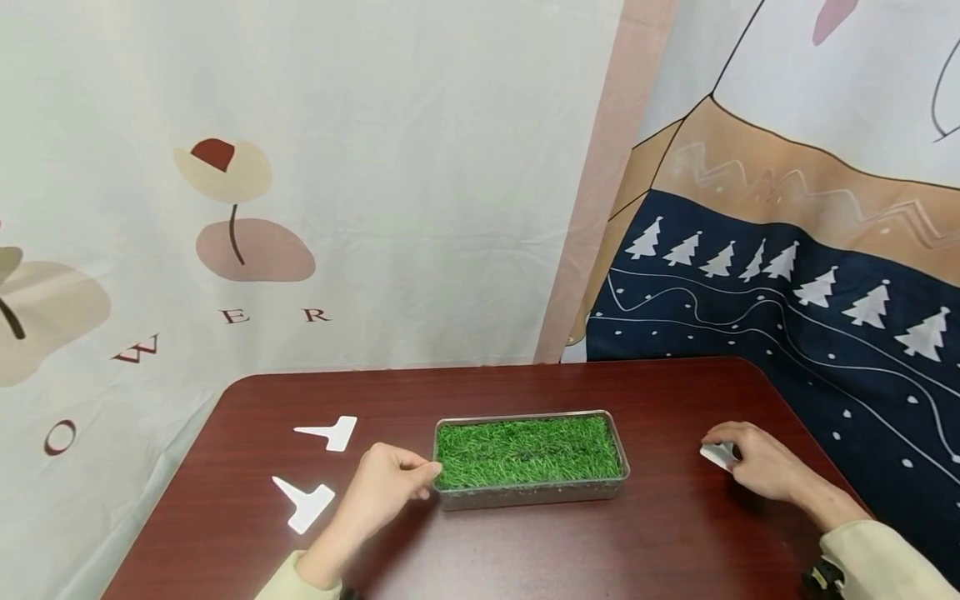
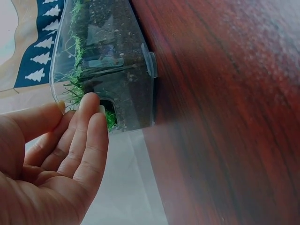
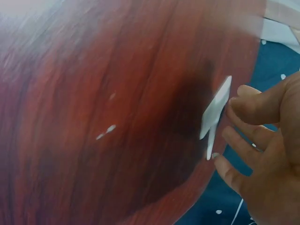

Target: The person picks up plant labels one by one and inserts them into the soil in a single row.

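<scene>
A clear plastic planter box (image 1: 536, 494) full of green artificial-looking grass (image 1: 525, 450) stands on the table, dark soil-like filling showing through its wall (image 2: 133, 101). At its left end, my left hand (image 1: 384, 492) pinches the rim between thumb and fingers; the left wrist view shows the thumb (image 2: 40, 121) at the upper edge. Over the table's right side, my right hand (image 1: 768, 465) holds a white T-shaped plant label (image 3: 216, 108) between thumb and fingers. Its wide head and narrow stem both show in the right wrist view.
Two more white T-shaped labels lie flat left of the box, one farther back (image 1: 341, 433) and one nearer (image 1: 309, 508). The dark red wooden table (image 1: 570, 550) has rounded far corners. Behind it hang a pale printed curtain (image 1: 420, 208) and a navy tree-patterned cloth (image 1: 750, 333).
</scene>
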The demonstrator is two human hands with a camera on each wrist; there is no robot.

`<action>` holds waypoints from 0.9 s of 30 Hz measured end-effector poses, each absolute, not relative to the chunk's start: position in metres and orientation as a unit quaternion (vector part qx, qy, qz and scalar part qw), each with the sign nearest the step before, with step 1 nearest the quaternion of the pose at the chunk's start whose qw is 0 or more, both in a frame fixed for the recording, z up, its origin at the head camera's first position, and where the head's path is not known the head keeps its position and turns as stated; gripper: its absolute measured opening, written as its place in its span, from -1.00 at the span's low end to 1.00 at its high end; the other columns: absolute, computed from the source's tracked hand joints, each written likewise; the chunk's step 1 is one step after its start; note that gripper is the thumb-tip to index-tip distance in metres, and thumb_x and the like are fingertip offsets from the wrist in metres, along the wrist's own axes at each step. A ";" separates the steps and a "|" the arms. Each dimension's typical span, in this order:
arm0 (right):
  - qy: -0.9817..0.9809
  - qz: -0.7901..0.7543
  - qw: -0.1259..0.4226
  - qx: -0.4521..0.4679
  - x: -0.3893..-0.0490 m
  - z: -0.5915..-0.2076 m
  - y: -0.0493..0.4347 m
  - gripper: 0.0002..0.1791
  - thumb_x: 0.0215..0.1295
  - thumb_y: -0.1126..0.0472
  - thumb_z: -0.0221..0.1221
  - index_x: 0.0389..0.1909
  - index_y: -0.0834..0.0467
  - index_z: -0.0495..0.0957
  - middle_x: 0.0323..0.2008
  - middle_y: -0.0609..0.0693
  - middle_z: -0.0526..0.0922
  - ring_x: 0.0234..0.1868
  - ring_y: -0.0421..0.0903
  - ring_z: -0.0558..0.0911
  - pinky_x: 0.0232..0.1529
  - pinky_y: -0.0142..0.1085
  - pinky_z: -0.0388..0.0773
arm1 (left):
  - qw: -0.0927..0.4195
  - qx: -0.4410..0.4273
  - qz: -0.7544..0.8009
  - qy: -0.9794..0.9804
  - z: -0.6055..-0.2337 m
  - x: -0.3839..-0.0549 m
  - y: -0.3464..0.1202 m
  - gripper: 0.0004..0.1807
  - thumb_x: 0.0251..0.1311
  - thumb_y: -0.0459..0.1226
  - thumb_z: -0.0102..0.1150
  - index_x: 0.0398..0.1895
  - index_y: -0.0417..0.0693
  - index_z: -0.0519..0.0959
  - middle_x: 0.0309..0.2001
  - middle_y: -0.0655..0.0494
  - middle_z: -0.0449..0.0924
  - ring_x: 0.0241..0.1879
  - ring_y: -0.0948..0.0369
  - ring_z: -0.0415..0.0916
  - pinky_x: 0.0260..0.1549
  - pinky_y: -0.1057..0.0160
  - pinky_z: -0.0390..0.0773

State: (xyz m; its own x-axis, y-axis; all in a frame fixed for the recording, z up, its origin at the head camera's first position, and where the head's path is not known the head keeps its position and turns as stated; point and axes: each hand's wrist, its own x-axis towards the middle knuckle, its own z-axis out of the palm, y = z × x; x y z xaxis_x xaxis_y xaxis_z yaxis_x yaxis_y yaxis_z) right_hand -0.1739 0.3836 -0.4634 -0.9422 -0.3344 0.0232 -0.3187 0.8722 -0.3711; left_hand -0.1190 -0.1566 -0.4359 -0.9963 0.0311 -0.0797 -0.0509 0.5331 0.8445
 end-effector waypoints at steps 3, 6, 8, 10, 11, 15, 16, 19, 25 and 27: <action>0.970 -0.176 0.024 -0.164 -0.174 -0.466 0.388 -0.52 -0.09 0.58 0.23 -0.06 0.25 0.74 0.00 0.16 0.69 -0.05 0.09 0.63 -0.17 -0.16 0.58 | 0.043 -0.007 0.483 0.874 -0.435 -0.119 -0.156 -0.85 0.24 -0.22 0.47 -0.46 -0.04 0.81 -0.60 0.13 0.70 -0.51 0.19 0.67 -0.34 0.13 0.63; 0.974 -0.161 0.020 -0.156 -0.174 -0.467 0.389 -0.54 -0.06 0.54 0.29 -0.05 0.23 0.74 -0.04 0.12 0.68 -0.13 0.00 0.61 -0.22 -0.20 0.55 | 0.042 -0.009 0.483 0.874 -0.435 -0.119 -0.155 -0.86 0.23 -0.22 0.47 -0.46 -0.04 0.81 -0.60 0.13 0.70 -0.52 0.19 0.66 -0.35 0.14 0.63; 0.975 -0.155 0.015 -0.158 -0.174 -0.467 0.390 -0.57 -0.02 0.50 0.34 -0.05 0.24 0.74 -0.10 0.08 0.68 -0.18 -0.04 0.59 -0.24 -0.19 0.54 | 0.042 -0.011 0.484 0.874 -0.435 -0.119 -0.155 -0.86 0.23 -0.22 0.47 -0.46 -0.05 0.81 -0.61 0.12 0.69 -0.52 0.18 0.66 -0.36 0.15 0.63; 0.975 -0.152 0.012 -0.158 -0.174 -0.467 0.390 -0.62 0.04 0.46 0.39 -0.05 0.24 0.74 -0.15 0.02 0.67 -0.21 -0.08 0.57 -0.24 -0.18 0.54 | 0.042 -0.014 0.485 0.874 -0.435 -0.119 -0.155 -0.86 0.23 -0.22 0.47 -0.45 -0.05 0.81 -0.61 0.13 0.69 -0.52 0.17 0.67 -0.36 0.15 0.63; 0.976 -0.154 0.011 -0.157 -0.174 -0.467 0.389 -0.65 0.07 0.43 0.41 -0.06 0.24 0.74 -0.17 -0.01 0.67 -0.23 -0.09 0.56 -0.23 -0.17 0.55 | 0.041 -0.015 0.485 0.874 -0.435 -0.119 -0.155 -0.86 0.23 -0.22 0.47 -0.45 -0.05 0.81 -0.61 0.13 0.69 -0.52 0.16 0.67 -0.36 0.15 0.63; 0.977 -0.167 0.018 -0.135 -0.175 -0.466 0.388 -0.67 0.16 0.28 0.47 -0.06 0.30 0.72 -0.22 -0.02 0.67 -0.25 -0.09 0.58 -0.21 -0.10 0.57 | 0.041 -0.022 0.485 0.873 -0.435 -0.118 -0.155 -0.86 0.23 -0.22 0.47 -0.45 -0.05 0.81 -0.61 0.13 0.69 -0.52 0.13 0.68 -0.36 0.15 0.63; 0.977 -0.173 0.022 -0.125 -0.176 -0.465 0.388 -0.66 0.18 0.25 0.47 -0.07 0.31 0.71 -0.24 -0.02 0.66 -0.26 -0.09 0.58 -0.22 -0.09 0.56 | 0.041 -0.022 0.485 0.873 -0.435 -0.118 -0.155 -0.86 0.23 -0.22 0.47 -0.44 -0.05 0.81 -0.61 0.13 0.69 -0.52 0.13 0.68 -0.36 0.15 0.63; 0.977 -0.187 0.033 -0.096 -0.177 -0.465 0.389 -0.65 0.24 0.16 0.46 -0.10 0.32 0.68 -0.30 -0.01 0.64 -0.31 -0.07 0.56 -0.27 -0.10 0.52 | 0.041 -0.021 0.484 0.874 -0.435 -0.118 -0.155 -0.86 0.24 -0.21 0.47 -0.44 -0.05 0.81 -0.61 0.13 0.69 -0.52 0.14 0.68 -0.36 0.15 0.63; 0.981 -0.182 0.040 -0.057 -0.177 -0.464 0.387 -0.63 0.34 0.04 0.39 -0.22 0.31 0.62 -0.46 -0.06 0.60 -0.44 -0.10 0.50 -0.40 -0.18 0.46 | 0.040 -0.013 0.484 0.874 -0.436 -0.118 -0.155 -0.86 0.24 -0.21 0.47 -0.45 -0.05 0.81 -0.62 0.12 0.70 -0.52 0.16 0.68 -0.36 0.14 0.64; 0.982 -0.175 0.036 -0.053 -0.177 -0.461 0.387 -0.58 0.33 -0.01 0.40 -0.20 0.32 0.62 -0.43 -0.03 0.62 -0.43 -0.09 0.52 -0.41 -0.17 0.46 | 0.039 -0.010 0.484 0.874 -0.436 -0.118 -0.155 -0.86 0.24 -0.22 0.46 -0.45 -0.06 0.81 -0.62 0.12 0.69 -0.53 0.15 0.68 -0.35 0.14 0.65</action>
